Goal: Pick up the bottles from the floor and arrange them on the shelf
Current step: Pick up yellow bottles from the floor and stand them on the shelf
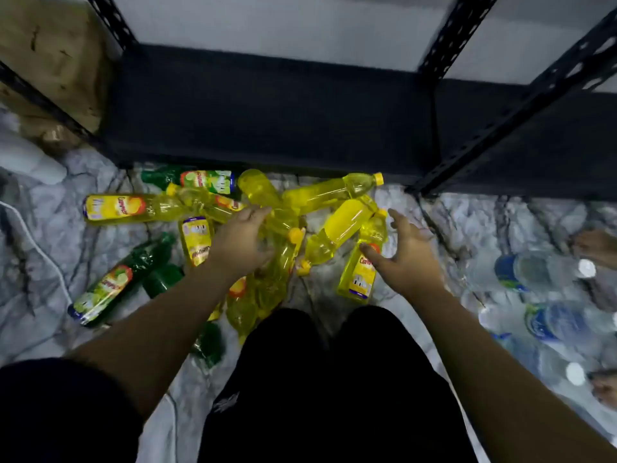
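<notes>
Several yellow bottles [329, 192] lie in a heap on the marble floor in front of a dark metal shelf [267, 105]. A few green bottles [110, 282] lie to the left. My left hand [240, 242] reaches into the heap with its fingers spread over a yellow bottle [277, 262]; whether it grips the bottle is unclear. My right hand [404, 252] hovers open, fingers spread, just right of a labelled yellow bottle [362, 272], its thumb near the label.
Several clear water bottles [541, 269] lie on the floor at the right, beside another person's bare feet [592, 245]. Slotted shelf posts [521, 105] rise at the right and left. A brown carton [50, 61] stands at the far left. My dark-clothed legs [317, 379] fill the bottom.
</notes>
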A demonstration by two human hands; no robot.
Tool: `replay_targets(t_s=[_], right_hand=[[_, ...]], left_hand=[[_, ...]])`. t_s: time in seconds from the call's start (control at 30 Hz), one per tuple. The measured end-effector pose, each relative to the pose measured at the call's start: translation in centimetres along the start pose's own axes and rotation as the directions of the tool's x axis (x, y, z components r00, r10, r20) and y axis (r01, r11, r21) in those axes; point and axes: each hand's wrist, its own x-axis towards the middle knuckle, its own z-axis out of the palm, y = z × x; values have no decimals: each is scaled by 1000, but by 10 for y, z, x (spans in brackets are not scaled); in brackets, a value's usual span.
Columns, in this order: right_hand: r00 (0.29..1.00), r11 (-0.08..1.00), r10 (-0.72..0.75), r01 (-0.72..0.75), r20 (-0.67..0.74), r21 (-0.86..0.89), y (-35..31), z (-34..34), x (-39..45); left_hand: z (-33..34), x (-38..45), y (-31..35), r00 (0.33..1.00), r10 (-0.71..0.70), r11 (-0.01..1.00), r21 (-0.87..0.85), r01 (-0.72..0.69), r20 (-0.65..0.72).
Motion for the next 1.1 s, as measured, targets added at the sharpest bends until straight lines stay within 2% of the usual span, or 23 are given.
replay_targets(t_s=[0.13, 0.23, 0.33, 0.53, 0.67, 0.77, 0.83, 0.93, 1.1], right_hand=[[974, 980, 179, -164, 142, -112, 37, 37, 42], [945, 957, 277, -255, 176, -139, 61, 63, 67], [907, 930, 364, -344, 212, -126, 75, 88, 81], [856, 876, 479, -482, 194, -35, 83, 130, 96], [841, 846, 520, -532, 150, 45, 80, 139, 96], [870, 861, 486, -492, 78, 125, 76, 132, 83], [902, 886, 432, -426, 7, 183, 70, 122, 70], [951, 933, 295, -267, -88, 244, 56, 97, 48], [980, 950, 88, -29, -180, 311, 24, 30, 15]], left_hand=[[33, 28, -9, 999, 42, 993, 107, -44, 26], [54, 45, -13, 994, 109, 976, 189, -111, 19], [70, 58, -14, 988, 152, 970, 194, -145, -24], [92, 81, -26, 974, 216, 953, 234, -194, -73], [94, 88, -32, 967, 251, 931, 287, -227, -47], [84, 88, -33, 958, 280, 932, 258, -254, -69], [68, 88, -29, 956, 260, 956, 179, -234, -135], [33, 81, -11, 967, 138, 980, -110, -164, -214], [-40, 55, 27, 956, -60, 867, -490, -92, -286]])
